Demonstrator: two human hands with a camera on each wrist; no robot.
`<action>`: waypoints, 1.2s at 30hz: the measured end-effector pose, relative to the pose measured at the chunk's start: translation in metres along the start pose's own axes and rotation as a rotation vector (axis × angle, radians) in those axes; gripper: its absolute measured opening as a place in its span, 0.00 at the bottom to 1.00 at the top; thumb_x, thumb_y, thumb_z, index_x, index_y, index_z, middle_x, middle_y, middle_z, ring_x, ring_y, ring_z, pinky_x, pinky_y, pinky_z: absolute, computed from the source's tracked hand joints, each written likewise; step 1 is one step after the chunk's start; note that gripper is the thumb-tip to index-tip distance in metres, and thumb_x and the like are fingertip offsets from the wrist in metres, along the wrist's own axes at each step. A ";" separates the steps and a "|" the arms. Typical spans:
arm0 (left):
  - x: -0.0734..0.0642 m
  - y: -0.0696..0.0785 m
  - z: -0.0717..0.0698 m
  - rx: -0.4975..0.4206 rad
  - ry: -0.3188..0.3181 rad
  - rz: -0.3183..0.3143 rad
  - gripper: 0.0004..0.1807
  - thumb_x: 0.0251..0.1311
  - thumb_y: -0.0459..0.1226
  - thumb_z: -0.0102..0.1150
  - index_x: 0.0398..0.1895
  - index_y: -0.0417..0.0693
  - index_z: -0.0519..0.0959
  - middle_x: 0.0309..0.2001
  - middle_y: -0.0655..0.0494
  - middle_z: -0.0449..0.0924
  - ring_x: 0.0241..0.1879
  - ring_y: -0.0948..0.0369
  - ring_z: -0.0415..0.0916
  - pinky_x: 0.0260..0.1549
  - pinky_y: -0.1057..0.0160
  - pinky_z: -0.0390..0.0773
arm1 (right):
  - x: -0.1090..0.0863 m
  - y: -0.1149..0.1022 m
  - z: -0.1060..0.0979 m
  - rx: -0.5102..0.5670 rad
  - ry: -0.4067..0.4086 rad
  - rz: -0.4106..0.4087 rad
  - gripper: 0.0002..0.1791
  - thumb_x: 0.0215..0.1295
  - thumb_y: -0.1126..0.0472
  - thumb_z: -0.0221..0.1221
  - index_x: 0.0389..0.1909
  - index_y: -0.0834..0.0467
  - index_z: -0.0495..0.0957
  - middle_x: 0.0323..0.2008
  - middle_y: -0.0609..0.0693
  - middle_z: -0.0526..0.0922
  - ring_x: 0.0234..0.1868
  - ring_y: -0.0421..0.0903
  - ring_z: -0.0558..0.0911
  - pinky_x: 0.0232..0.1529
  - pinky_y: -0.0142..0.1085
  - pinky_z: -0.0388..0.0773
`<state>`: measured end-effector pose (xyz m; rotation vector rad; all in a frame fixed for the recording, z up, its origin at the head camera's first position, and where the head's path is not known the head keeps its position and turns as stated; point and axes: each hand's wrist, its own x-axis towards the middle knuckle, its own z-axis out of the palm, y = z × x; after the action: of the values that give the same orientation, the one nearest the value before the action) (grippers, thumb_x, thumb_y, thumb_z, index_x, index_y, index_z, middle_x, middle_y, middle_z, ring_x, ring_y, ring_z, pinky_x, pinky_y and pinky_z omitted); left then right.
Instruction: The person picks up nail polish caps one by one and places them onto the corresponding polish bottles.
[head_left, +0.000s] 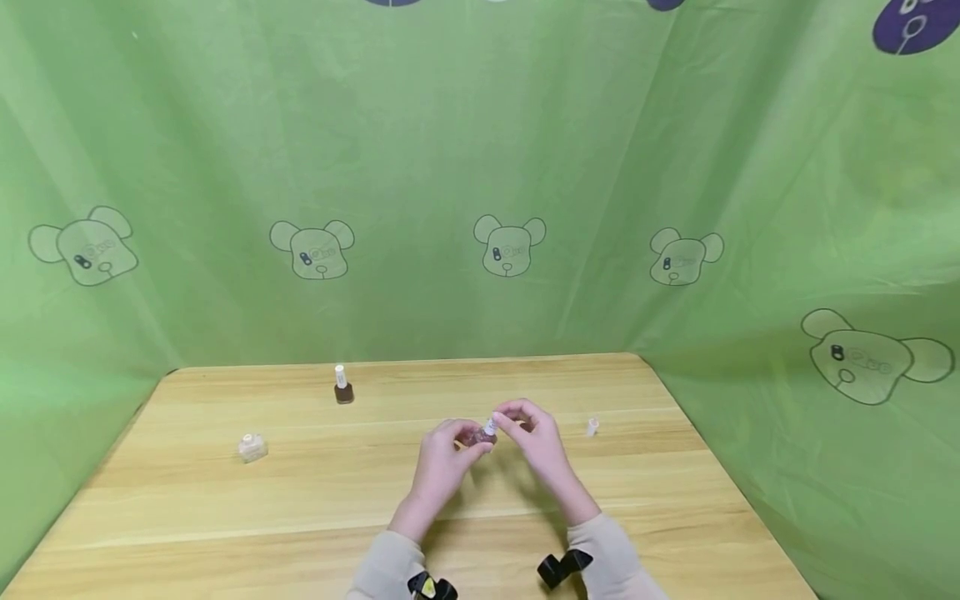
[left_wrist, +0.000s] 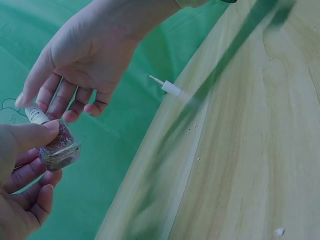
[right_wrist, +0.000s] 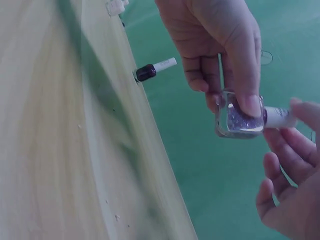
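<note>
My left hand [head_left: 438,462] grips a square glass nail polish bottle [left_wrist: 59,150] with dark glitter in it, thumb across its shoulder. The bottle is held tilted above the table, its white cap [right_wrist: 280,117] on the neck. From the other side my right hand [head_left: 542,442] pinches that cap between thumb and forefinger, the other fingers loosely bent. To the right of the hands, a loose white cap [head_left: 592,427] stands on the table with its thin brush [left_wrist: 156,79] pointing up.
A dark nail polish bottle [head_left: 344,392] with a white cap stands near the table's back edge, left of the hands. Farther left is a clear bottle [head_left: 252,448] with a short pale neck. Green curtains [head_left: 420,167] enclose the wooden table [head_left: 300,517].
</note>
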<state>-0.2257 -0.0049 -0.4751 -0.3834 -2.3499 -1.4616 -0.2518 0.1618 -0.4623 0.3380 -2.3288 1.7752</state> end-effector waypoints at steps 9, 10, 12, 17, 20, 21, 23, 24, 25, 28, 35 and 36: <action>0.002 -0.002 -0.002 -0.127 -0.022 -0.060 0.17 0.50 0.42 0.72 0.40 0.42 0.84 0.33 0.51 0.86 0.32 0.64 0.79 0.32 0.73 0.80 | 0.002 -0.001 -0.009 -0.064 -0.197 -0.093 0.20 0.67 0.57 0.60 0.58 0.57 0.77 0.51 0.58 0.85 0.48 0.33 0.80 0.48 0.31 0.75; 0.002 -0.002 -0.003 -0.132 -0.023 -0.064 0.17 0.50 0.42 0.72 0.40 0.41 0.84 0.33 0.51 0.86 0.32 0.64 0.79 0.32 0.73 0.80 | 0.002 -0.002 -0.009 -0.075 -0.208 -0.096 0.20 0.67 0.57 0.60 0.58 0.57 0.77 0.52 0.58 0.84 0.48 0.33 0.80 0.49 0.32 0.75; 0.002 -0.002 -0.003 -0.138 -0.029 -0.068 0.17 0.51 0.42 0.72 0.40 0.41 0.85 0.33 0.51 0.86 0.32 0.63 0.79 0.32 0.73 0.79 | 0.000 -0.007 -0.010 -0.088 -0.224 -0.091 0.20 0.67 0.57 0.59 0.59 0.57 0.76 0.53 0.57 0.84 0.49 0.33 0.80 0.50 0.32 0.75; 0.002 -0.001 -0.004 -0.143 -0.044 -0.076 0.17 0.51 0.43 0.71 0.41 0.42 0.85 0.34 0.51 0.86 0.33 0.63 0.79 0.33 0.73 0.79 | -0.002 -0.018 -0.010 -0.110 -0.242 -0.084 0.18 0.68 0.63 0.57 0.57 0.62 0.76 0.51 0.60 0.84 0.49 0.35 0.80 0.51 0.33 0.74; 0.002 0.000 -0.004 -0.134 -0.053 -0.074 0.17 0.51 0.43 0.71 0.41 0.42 0.84 0.34 0.51 0.86 0.33 0.63 0.79 0.33 0.73 0.79 | 0.001 -0.007 -0.010 -0.095 -0.225 -0.094 0.16 0.68 0.64 0.58 0.55 0.63 0.77 0.49 0.61 0.85 0.46 0.32 0.80 0.49 0.31 0.73; 0.002 0.000 -0.004 -0.131 -0.057 -0.073 0.17 0.51 0.43 0.71 0.41 0.42 0.84 0.34 0.51 0.86 0.33 0.63 0.79 0.33 0.73 0.79 | 0.002 -0.002 -0.009 -0.084 -0.219 -0.099 0.16 0.67 0.63 0.58 0.54 0.63 0.78 0.48 0.61 0.85 0.45 0.31 0.80 0.48 0.31 0.73; 0.002 0.001 -0.005 -0.125 -0.059 -0.070 0.17 0.52 0.43 0.70 0.41 0.42 0.84 0.34 0.51 0.86 0.33 0.63 0.79 0.32 0.73 0.79 | 0.002 0.001 -0.010 -0.065 -0.210 -0.113 0.16 0.67 0.62 0.59 0.53 0.62 0.78 0.47 0.61 0.85 0.43 0.30 0.80 0.46 0.30 0.73; 0.002 0.001 -0.005 -0.122 -0.060 -0.068 0.16 0.52 0.43 0.70 0.41 0.42 0.84 0.34 0.52 0.86 0.33 0.64 0.79 0.32 0.73 0.79 | 0.002 0.001 -0.010 -0.060 -0.205 -0.116 0.16 0.66 0.62 0.59 0.52 0.62 0.78 0.47 0.61 0.86 0.43 0.30 0.80 0.46 0.30 0.73; 0.002 0.001 -0.005 -0.121 -0.062 -0.068 0.16 0.52 0.42 0.70 0.41 0.42 0.84 0.33 0.52 0.86 0.33 0.64 0.78 0.32 0.73 0.79 | 0.001 0.001 -0.009 -0.059 -0.199 -0.117 0.16 0.66 0.61 0.60 0.52 0.62 0.79 0.46 0.61 0.86 0.42 0.31 0.81 0.45 0.29 0.74; 0.002 0.000 -0.004 -0.106 -0.063 -0.053 0.16 0.52 0.42 0.70 0.41 0.42 0.84 0.33 0.52 0.85 0.32 0.65 0.78 0.32 0.74 0.79 | 0.000 -0.001 -0.009 -0.058 -0.175 -0.108 0.16 0.64 0.60 0.62 0.50 0.62 0.79 0.45 0.60 0.87 0.40 0.33 0.81 0.44 0.30 0.75; 0.002 -0.001 -0.001 -0.040 -0.021 0.007 0.14 0.51 0.40 0.71 0.39 0.42 0.84 0.32 0.53 0.85 0.31 0.64 0.78 0.31 0.73 0.78 | -0.002 -0.011 -0.006 -0.066 -0.119 -0.001 0.14 0.62 0.63 0.63 0.47 0.62 0.81 0.42 0.59 0.87 0.36 0.33 0.80 0.43 0.28 0.77; 0.002 -0.002 -0.001 -0.034 -0.013 0.012 0.14 0.51 0.40 0.71 0.39 0.42 0.84 0.32 0.53 0.85 0.31 0.64 0.78 0.31 0.73 0.78 | -0.004 -0.015 -0.005 -0.062 -0.112 0.005 0.13 0.62 0.64 0.63 0.47 0.64 0.80 0.42 0.60 0.87 0.36 0.32 0.80 0.43 0.28 0.76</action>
<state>-0.2277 -0.0061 -0.4754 -0.4156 -2.3318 -1.4994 -0.2440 0.1633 -0.4485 0.4322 -2.4565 1.7239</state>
